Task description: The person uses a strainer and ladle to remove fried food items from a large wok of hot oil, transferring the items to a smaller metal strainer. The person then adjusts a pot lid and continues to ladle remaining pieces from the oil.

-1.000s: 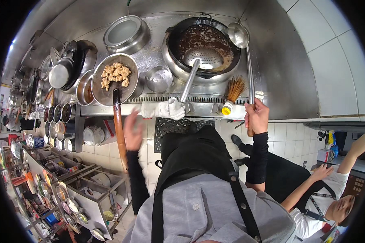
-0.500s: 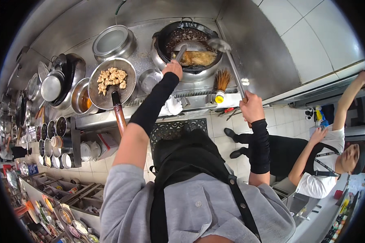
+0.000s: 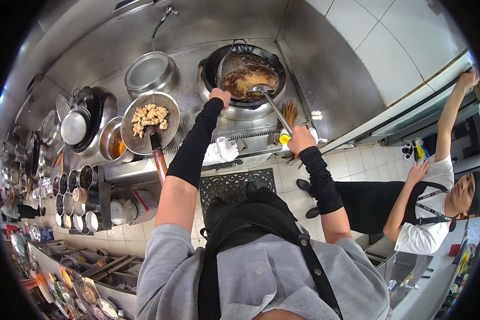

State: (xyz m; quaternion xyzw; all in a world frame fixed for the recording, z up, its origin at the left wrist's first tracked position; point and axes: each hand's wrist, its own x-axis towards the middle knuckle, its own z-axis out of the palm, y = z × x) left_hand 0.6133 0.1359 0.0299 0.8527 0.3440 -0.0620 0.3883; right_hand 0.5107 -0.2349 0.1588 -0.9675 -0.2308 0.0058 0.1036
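My left hand (image 3: 219, 98) is closed round the handle of a perforated strainer (image 3: 229, 66), which stands tilted along the left inner side of a dark wok (image 3: 276, 58). Brown, bubbling oil fills the wok, with golden frying food (image 3: 246, 85) in it, partly hidden. My right hand (image 3: 302, 140) grips the long handle of a metal ladle (image 3: 277, 111); its bowl is down in the wok's near right part. A bristle brush (image 3: 289, 112) with a yellow band stands just beyond my right hand. Left of my left forearm, a pan (image 3: 170, 106) holds browned chunks (image 3: 150, 118) of food.
A large metal pot (image 3: 150, 72) sits behind the pan. Farther left are a bowl (image 3: 112, 141) of orange liquid and stacked pans (image 3: 76, 127). A white cloth (image 3: 221, 151) lies on the stove's front edge. On the right, a co-worker (image 3: 429, 213) reaches toward a shelf.
The strainer has swung from lying across the wok to tilting at its left side; the golden food is now in the oil. My right hand has brought the ladle left and down into the wok.
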